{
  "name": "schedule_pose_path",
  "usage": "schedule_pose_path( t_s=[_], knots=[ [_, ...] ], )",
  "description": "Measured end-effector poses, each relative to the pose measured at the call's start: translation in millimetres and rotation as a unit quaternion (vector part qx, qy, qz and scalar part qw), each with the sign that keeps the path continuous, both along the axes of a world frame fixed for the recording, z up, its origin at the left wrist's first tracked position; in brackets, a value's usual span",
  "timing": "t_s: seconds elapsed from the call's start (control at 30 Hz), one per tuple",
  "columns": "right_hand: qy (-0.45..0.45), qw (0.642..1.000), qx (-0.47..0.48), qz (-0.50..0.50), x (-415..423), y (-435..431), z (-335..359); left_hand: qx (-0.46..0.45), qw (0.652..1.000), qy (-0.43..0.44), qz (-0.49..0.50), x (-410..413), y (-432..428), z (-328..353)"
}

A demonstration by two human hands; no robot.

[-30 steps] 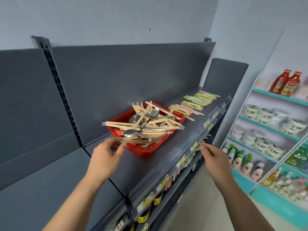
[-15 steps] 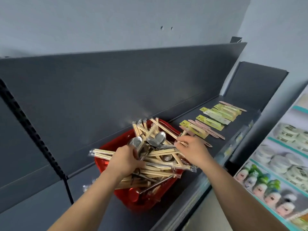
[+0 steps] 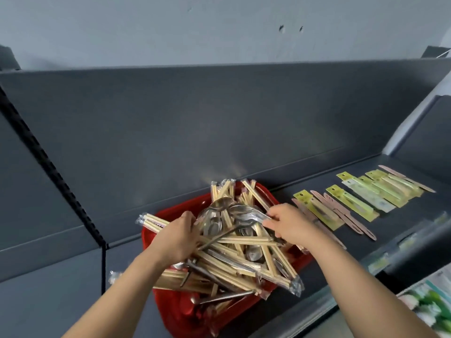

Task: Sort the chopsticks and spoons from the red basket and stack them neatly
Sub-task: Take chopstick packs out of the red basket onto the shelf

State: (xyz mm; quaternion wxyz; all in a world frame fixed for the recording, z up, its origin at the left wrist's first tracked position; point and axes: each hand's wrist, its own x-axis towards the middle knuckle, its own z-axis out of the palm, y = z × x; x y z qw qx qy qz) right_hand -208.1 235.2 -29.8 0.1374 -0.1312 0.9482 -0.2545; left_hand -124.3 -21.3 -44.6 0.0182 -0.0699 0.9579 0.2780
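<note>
A red basket [image 3: 180, 311] sits on the dark shelf, heaped with wrapped wooden chopsticks [image 3: 246, 264] and metal spoons [image 3: 212, 223]. My left hand [image 3: 177, 239] is on the left side of the heap, its fingers curled down round a pack of chopsticks [image 3: 152, 220] that sticks out over the basket's left rim. My right hand [image 3: 289, 223] is at the right side and pinches the handle end of a plastic-wrapped spoon [image 3: 244, 212] that lies across the top of the pile. Much of the basket's inside is hidden by the heap.
To the right, on the same shelf [image 3: 280, 311], lie rows of yellow-green carded utensil packs [image 3: 353, 203] and pink flat ones [image 3: 341, 213]. The grey back panel [image 3: 219, 130] rises just behind the basket. Blurred products show at the lower right.
Both hands went from the shelf's front edge into the basket. The view has closed in on it. My right hand has shifted from the chopsticks to the wrapped spoon's handle.
</note>
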Motion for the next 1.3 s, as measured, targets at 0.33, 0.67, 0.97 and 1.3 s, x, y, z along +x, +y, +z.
schedule_pose_path(
  t_s=[0.33,0.67,0.97,1.3],
  knots=[
    [-0.066,0.978,-0.195,-0.044,-21.2,27.1,-9.6,-0.213,0.976,-0.02,-0.031,-7.2,44.2,4.2],
    [-0.079,0.975,-0.207,0.032,-13.8,8.2,-9.4,-0.005,0.997,0.026,0.068,17.5,32.8,23.5],
    [-0.142,0.97,-0.12,0.158,44.0,-62.3,-8.2,0.065,0.949,0.107,0.288,99.0,15.3,18.5],
    [-0.051,0.979,-0.008,0.199,66.9,-105.7,-23.6,0.128,0.912,0.174,0.349,141.9,21.9,-7.9]
  ],
)
